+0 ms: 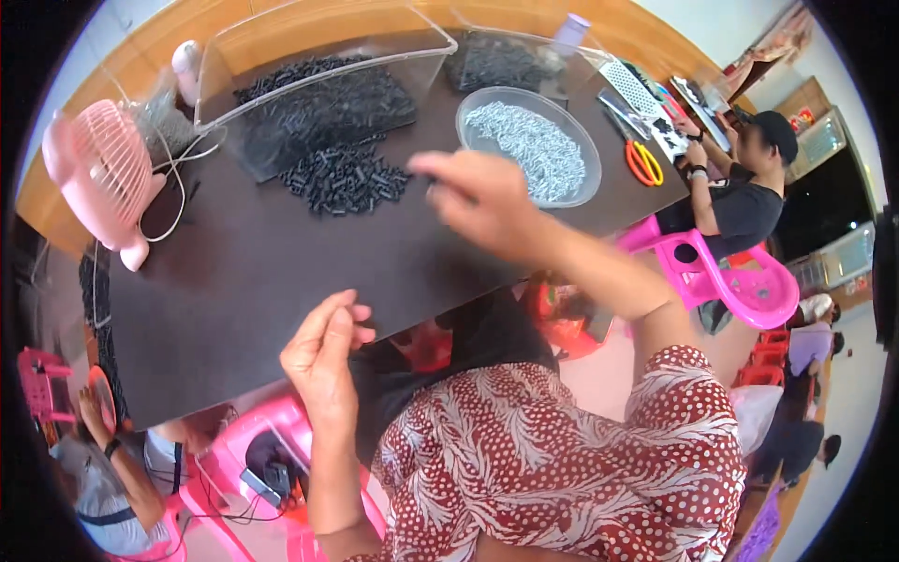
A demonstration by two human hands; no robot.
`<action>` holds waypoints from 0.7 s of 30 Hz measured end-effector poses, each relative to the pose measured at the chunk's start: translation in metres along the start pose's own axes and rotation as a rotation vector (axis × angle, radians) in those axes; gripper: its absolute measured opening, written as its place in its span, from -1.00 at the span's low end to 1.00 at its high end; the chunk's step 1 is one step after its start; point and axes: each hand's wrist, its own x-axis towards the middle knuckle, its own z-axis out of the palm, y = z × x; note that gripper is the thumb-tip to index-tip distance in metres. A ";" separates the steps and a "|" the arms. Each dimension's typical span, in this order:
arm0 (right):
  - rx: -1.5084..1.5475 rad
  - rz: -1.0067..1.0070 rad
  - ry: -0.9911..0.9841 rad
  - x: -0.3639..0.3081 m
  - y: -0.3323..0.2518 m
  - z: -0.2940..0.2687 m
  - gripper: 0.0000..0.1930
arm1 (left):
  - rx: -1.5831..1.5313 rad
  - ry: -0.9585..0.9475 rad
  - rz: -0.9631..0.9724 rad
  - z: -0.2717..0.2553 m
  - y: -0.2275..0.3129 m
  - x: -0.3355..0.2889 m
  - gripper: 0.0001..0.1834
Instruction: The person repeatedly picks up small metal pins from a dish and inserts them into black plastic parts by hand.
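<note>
Blur smearing the right hand (482,201), reaching over the dark table (262,272) between the pile of small black pieces (346,178) and the clear bowl (529,145) of pale bits; grip impossible to tell. Left hand (323,361) hanging at the table's near edge, fingertips pinching narrow on something too small to make out. Clear plastic tray (318,56) arching over more black pieces. Pink fan (103,173) standing far left. Orange-handled scissors (643,161) lying far right.
</note>
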 end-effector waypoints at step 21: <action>-0.913 0.491 0.042 0.110 0.207 -0.103 -0.68 | 0.657 0.148 0.149 -0.010 0.008 0.084 -0.76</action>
